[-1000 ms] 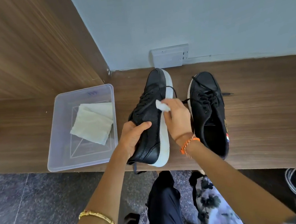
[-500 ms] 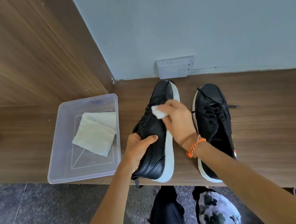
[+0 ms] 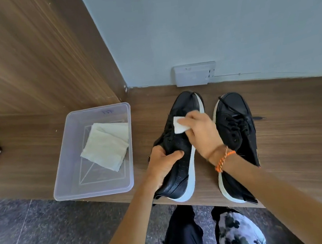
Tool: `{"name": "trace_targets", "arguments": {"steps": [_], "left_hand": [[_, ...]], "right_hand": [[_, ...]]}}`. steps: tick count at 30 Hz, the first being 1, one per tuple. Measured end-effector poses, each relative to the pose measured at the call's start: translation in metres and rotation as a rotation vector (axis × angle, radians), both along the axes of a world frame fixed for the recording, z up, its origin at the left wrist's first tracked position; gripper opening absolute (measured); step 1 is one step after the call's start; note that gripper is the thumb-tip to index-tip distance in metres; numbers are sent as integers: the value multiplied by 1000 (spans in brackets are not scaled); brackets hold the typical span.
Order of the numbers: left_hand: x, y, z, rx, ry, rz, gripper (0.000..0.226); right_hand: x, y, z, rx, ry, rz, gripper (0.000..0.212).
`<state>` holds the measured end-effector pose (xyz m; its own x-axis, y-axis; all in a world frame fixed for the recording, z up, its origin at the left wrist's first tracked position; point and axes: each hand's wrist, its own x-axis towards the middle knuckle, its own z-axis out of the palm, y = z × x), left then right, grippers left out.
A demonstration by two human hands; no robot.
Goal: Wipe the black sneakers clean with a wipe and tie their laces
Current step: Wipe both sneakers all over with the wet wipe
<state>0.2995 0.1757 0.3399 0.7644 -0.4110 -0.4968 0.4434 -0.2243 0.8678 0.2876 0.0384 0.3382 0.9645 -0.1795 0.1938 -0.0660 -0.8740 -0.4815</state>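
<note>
Two black sneakers with white soles lie on a wooden bench. The left sneaker point(image 3: 182, 108) is tipped onto its side, sole edge facing right. My left hand point(image 3: 163, 166) grips its upper near the heel. My right hand point(image 3: 198, 132) pinches a small white wipe point(image 3: 178, 127) and presses it on the lace area of that shoe. The right sneaker point(image 3: 232, 115) stands upright beside it, its laces loose, one lace end trailing to the right. My right forearm covers part of its heel.
A clear plastic tub point(image 3: 104, 191) with a folded white cloth point(image 3: 105, 146) sits left of the shoes on the bench point(image 3: 295, 138). A wall socket point(image 3: 195, 74) is behind them. A wooden panel rises at left. My knees are below the bench edge.
My right hand has slid the wipe from the sole edge across to the laces and upper of the tipped sneaker. The camera has tilted up a little. My left hand keeps its grip.
</note>
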Motion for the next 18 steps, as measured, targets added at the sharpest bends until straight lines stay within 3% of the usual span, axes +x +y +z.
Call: {"name": "trace_targets", "arguments": {"steps": [3, 10, 18], "left_hand": [[-3, -2, 0, 3, 0, -19, 24], [-2, -2, 5, 24, 35, -40, 21], [11, 13, 9, -16, 119, 82, 23]], "right_hand": [[-2, -9, -4, -74, -6, 52, 28], [66, -60, 13, 133, 321, -349, 32], [5, 2, 7, 372, 15, -493, 36]]}}
